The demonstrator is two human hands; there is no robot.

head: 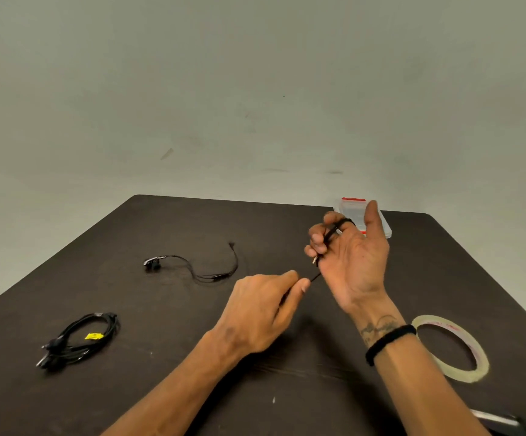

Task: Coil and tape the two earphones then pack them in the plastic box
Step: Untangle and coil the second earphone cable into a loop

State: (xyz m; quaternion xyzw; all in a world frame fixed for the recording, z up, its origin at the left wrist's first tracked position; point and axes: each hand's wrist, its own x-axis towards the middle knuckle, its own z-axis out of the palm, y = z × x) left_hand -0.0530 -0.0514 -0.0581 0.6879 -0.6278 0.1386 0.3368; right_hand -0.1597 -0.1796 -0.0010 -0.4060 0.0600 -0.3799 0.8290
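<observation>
Thin black earphone cable point(334, 231) looped round fingers of right hand point(354, 262), held palm-up above table's point(161, 388) right half; metal jack tip shows by the curled fingers, thumb straight up. Left hand point(264, 306) pinches same cable btwn thumb & forefinger, just beside right hand. Cable's earbud end point(153, 263) lies mid-table. 2nd earphone point(80, 339), coiled w/ yellow tag, near left edge. Clear plastic box point(354, 207), red trim, at far right corner. Tape roll point(480, 357) near right edge.

The right hand point(354, 259) hides part of the box point(351, 206); a metal object point(494, 418) is cut off at the table's point(167, 366) near right corner.
</observation>
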